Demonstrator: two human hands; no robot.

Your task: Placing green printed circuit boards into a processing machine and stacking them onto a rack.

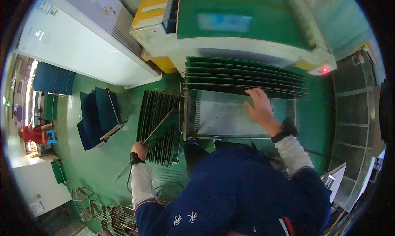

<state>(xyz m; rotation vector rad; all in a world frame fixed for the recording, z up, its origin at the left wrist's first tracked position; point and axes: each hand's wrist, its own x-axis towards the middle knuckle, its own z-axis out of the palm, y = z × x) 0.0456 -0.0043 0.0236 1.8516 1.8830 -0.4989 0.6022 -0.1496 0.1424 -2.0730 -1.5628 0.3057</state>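
Note:
My left hand (140, 150) is closed on a thin panel (158, 127), seen nearly edge-on and tilted over a wire rack packed with upright dark panels (150, 112). My right hand (260, 109) reaches over a second rack (185, 120), its fingers apart. Those fingertips are at the upper edge of the nearest of several green panels (242, 73) standing in the far part of this rack. In its near part a flat grey surface (226, 114) shows between toothed sides.
Beyond the racks stands a machine with a green top (247, 13) and a red light (324, 70). A large white cabinet (82, 34) is at far left. More dark panels (98, 114) stand on the green floor. Metal shelving (352, 125) rises at right. A person in red (35, 134) is far left.

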